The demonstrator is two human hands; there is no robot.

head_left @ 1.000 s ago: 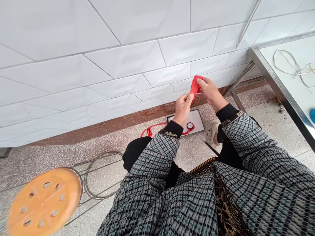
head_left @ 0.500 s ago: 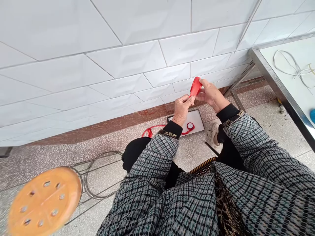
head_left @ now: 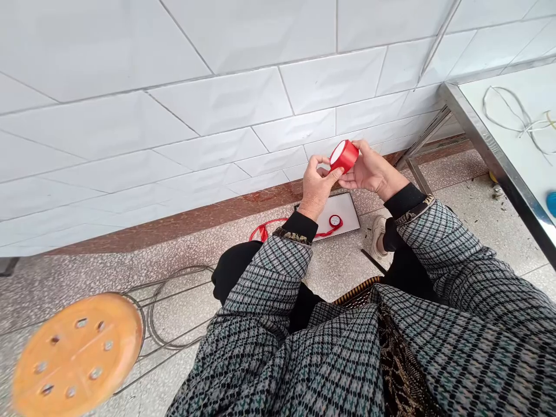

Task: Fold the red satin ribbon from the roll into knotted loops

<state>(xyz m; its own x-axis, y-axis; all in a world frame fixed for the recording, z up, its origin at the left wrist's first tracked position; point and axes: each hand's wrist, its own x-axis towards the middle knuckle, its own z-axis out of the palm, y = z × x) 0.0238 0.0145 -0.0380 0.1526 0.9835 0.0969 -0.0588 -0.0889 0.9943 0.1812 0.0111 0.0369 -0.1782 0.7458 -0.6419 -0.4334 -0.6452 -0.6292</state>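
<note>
A roll of red ribbon with a white round end is held up between my two hands, in front of the tiled wall. My left hand grips its lower left side, the thumb pressed along the bottom edge. On the roll's right side, my right hand holds it with the thumb on top and fingers curled underneath. Below them, a smaller roll of red ribbon lies on a white, dark-rimmed board on the floor. A red strand trails left from there, partly hidden behind my left wrist.
An orange stool with a holed round seat and metal legs lies on its side at left. To the right is a metal-edged table with white cord on it. A dark strip lies by my shoe.
The roll has been turned in my hands, so its white round end now faces left and up. My left hand's fingers have shifted around the roll's side; the view has barely moved.
</note>
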